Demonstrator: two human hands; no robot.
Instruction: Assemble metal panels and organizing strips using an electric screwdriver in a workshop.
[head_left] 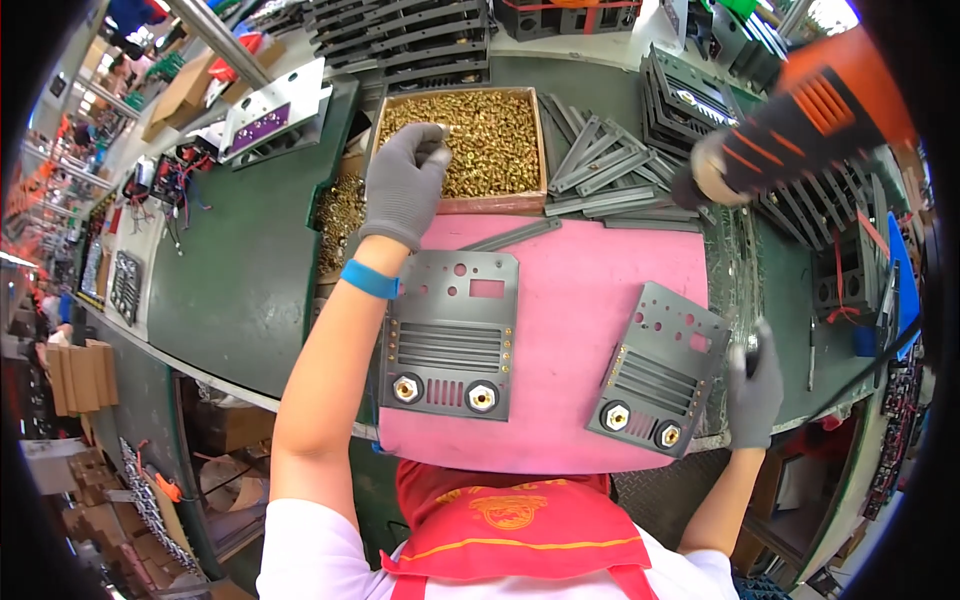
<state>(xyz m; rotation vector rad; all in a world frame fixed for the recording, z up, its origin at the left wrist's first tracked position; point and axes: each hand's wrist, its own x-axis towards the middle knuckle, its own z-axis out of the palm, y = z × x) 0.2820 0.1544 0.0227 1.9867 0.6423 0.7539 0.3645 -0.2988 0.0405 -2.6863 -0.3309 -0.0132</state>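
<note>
My left hand [405, 185], in a grey glove, is over the left side of a shallow box [545, 150] of small brass fittings [490, 140]. Its thumb and fingertips are pinched together; what they hold, if anything, is too small to make out. Below it, a dark grey slotted panel [450, 300] lies on the pink mat [560, 300], with two round connectors carrying hex nuts at its near end. A second such panel [660, 365] lies tilted to the right. Just beyond its right edge is my right hand [755, 390], also gloved, fingers stretched forward and apart, seemingly with nothing in them.
An orange and black power tool [810, 120] looms at the upper right. Grey metal strips [600, 165] lie heaped beside the box. Stacked dark panels [690, 95] stand behind. More loose brass parts [340, 220] are left of the box, near a green board [240, 260].
</note>
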